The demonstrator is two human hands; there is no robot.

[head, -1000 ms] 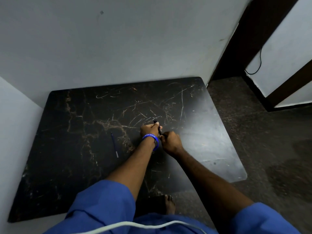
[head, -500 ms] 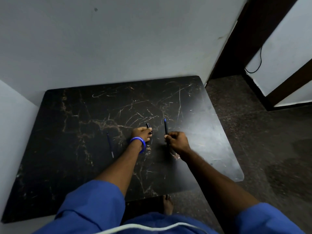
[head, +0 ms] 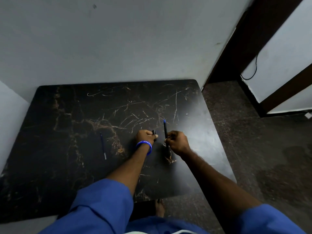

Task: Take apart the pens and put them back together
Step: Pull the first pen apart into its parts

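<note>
Black pen barrel (head: 165, 130) in right hand (head: 177, 142), blue tip up

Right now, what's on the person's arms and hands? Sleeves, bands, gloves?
Both hands are bare, no gloves. The left hand has a blue wristband with white lettering, too small to read. The right hand has nothing on its wrist. Both arms come out of loose blue sleeves that end near the elbows, leaving the forearms uncovered. No rings or watch visible.
</note>
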